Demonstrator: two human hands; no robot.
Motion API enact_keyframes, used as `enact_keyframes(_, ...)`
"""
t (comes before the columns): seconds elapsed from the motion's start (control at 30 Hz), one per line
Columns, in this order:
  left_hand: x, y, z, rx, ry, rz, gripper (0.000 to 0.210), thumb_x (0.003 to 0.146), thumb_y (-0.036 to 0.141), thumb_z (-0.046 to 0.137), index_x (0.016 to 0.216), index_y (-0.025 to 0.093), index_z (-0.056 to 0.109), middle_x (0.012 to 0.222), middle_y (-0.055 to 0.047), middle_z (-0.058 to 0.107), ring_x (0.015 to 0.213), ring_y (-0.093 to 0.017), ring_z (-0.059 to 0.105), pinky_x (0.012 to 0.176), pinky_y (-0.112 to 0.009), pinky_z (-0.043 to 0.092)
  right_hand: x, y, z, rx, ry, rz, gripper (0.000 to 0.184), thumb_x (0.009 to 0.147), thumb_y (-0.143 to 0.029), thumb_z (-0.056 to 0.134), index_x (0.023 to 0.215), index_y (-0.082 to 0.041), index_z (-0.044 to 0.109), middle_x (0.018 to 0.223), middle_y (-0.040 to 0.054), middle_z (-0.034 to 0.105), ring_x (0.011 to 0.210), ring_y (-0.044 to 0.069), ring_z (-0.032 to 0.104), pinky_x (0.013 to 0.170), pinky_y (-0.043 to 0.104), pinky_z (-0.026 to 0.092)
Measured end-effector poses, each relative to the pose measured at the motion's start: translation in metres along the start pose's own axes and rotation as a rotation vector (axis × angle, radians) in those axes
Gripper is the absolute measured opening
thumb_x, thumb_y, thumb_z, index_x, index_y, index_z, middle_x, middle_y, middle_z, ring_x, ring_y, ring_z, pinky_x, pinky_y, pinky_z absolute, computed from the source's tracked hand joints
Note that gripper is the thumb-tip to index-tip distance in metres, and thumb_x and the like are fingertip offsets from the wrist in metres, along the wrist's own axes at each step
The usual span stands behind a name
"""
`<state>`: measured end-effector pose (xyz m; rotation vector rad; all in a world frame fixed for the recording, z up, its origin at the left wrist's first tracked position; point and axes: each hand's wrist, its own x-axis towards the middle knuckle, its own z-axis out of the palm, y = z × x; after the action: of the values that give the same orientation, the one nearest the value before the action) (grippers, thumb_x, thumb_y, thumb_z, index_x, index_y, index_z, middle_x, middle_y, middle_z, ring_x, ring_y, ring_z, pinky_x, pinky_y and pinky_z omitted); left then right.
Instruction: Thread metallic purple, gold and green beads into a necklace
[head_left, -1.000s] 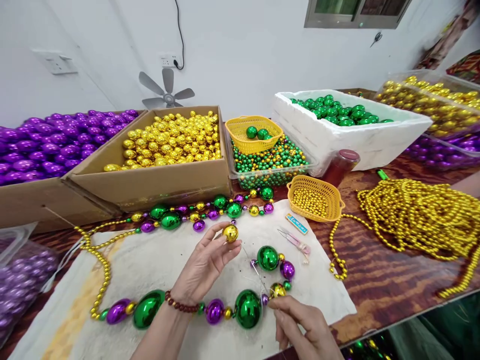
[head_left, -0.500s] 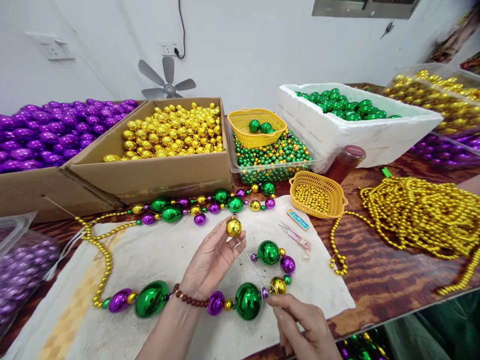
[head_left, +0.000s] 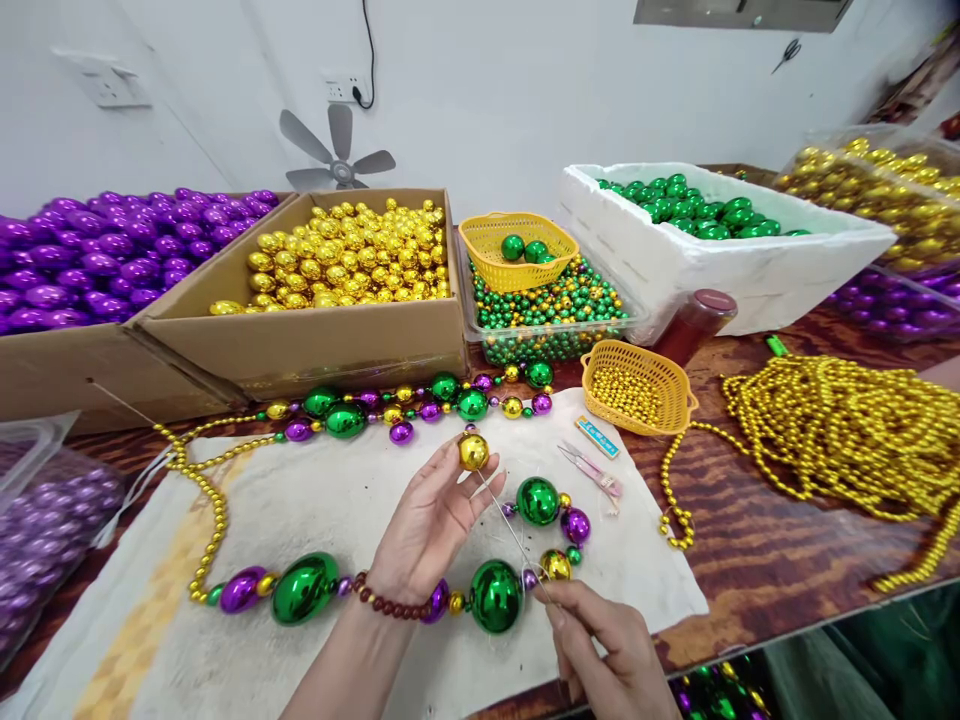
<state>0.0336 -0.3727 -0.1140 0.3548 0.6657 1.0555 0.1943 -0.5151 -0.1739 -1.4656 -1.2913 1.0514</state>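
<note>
Here, the fingers of the left hand (head_left: 427, 520) are curled upward around a shiny gold round bead (head_left: 473, 451), gripping it above the off-white cloth (head_left: 285, 500) that covers part of the dark red-brown wooden bench (head_left: 739, 590). Nearer the wearer and to the right, the fingers of the right hand (head_left: 607, 640) are pinched narrow on a thin silvery metal needle (head_left: 514, 535), which slants from those fingertips to the near side of the gold bead; whether it has gone inside cannot be told. Just left of the right fingertips lies a large glossy green ball (head_left: 497, 596), part of a strand of purple, gold and green beads that runs under the left wrist, where a dark red beaded bracelet (head_left: 390, 600) hides some of it. Ahead of the right fingers, the strand's other end curves round to a second glossy green ball (head_left: 538, 501). To the right of the left fingers lie pink-handled metal snips (head_left: 596, 474) and, past them, a yellow plastic basket (head_left: 675, 400) of small gold beads. Beyond the left fingers stands a brown cardboard box (head_left: 315, 345) full of gold balls.
</note>
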Motion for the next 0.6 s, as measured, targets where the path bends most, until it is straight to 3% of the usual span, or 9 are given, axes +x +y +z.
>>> enact_keyframes(0.2, -0.003, 0.000, 0.002, 0.021, -0.002, 0.049, 0.016, 0.087, 0.025, 0.065, 0.102, 0.019, 0.068, 0.105, -0.005, 0.068, 0.100, -0.022, 0.066, 0.092, -0.040, 0.055, 0.000, -0.004, 0.003, 0.001, 0.035, 0.012, 0.039, 0.095, -0.046, 0.047, 0.102, -0.015, 0.071, 0.046, -0.0030, 0.050, 0.038, 0.011, 0.049, 0.040, 0.019, 0.040)
enact_keyframes(0.37, -0.012, -0.002, 0.009, 0.103, -0.035, 0.095, 0.023, 0.088, 0.022, 0.063, 0.111, 0.021, 0.065, 0.110, -0.005, 0.067, 0.107, -0.024, 0.063, 0.101, -0.048, 0.048, 0.004, -0.004, 0.003, 0.054, 0.005, 0.000, 0.039, 0.096, -0.046, 0.044, 0.098, -0.016, 0.069, 0.048, -0.0032, 0.050, 0.039, 0.010, 0.048, 0.042, 0.019, 0.039)
enact_keyframes(0.5, -0.025, -0.017, 0.019, 0.178, -0.062, 0.105, 0.027, 0.087, 0.024, 0.064, 0.114, 0.022, 0.064, 0.115, -0.008, 0.065, 0.112, -0.027, 0.060, 0.100, -0.050, 0.047, 0.012, -0.003, 0.007, 0.095, 0.004, 0.021, 0.039, 0.096, -0.048, 0.043, 0.094, -0.016, 0.066, 0.050, -0.0038, 0.046, 0.041, 0.010, 0.047, 0.043, 0.018, 0.039)
enact_keyframes(0.6, -0.036, -0.034, 0.020, 0.297, -0.103, 0.033, 0.028, 0.088, 0.030, 0.063, 0.114, 0.022, 0.064, 0.117, -0.010, 0.065, 0.110, -0.028, 0.061, 0.096, -0.046, 0.049, 0.018, -0.001, 0.011, 0.151, 0.019, 0.042, 0.040, 0.096, -0.050, 0.042, 0.093, -0.017, 0.064, 0.049, -0.0052, 0.044, 0.038, 0.008, 0.041, 0.040, 0.018, 0.035)
